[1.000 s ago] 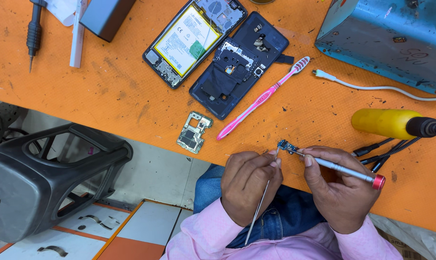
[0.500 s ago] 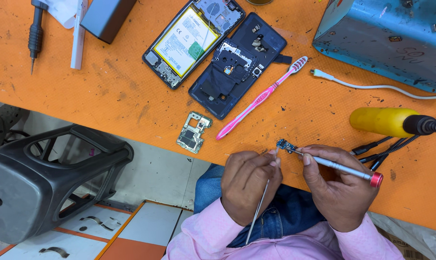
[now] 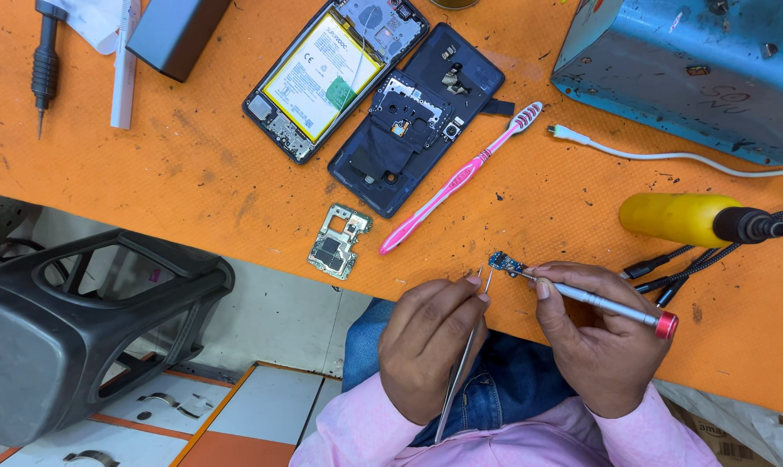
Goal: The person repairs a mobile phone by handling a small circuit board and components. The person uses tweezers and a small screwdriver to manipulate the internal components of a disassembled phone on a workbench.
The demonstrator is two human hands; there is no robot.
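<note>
Orange worktop (image 3: 192, 173) carried two opened phones (image 3: 335, 73), a pink toothbrush (image 3: 456, 182). At its near edge, right hand (image 3: 603, 342), fingers closed around a screwdriver (image 3: 608, 304), tip on a small blue circuit board (image 3: 502, 262). Left hand (image 3: 430, 342), fingers pinched on tweezers (image 3: 465, 355), tips just beside that board.

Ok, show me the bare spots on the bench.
Bare orange bench left of the small board, below the open phone. Another patch between toothbrush and yellow handle. Crowded around both hands and the phone parts.
</note>
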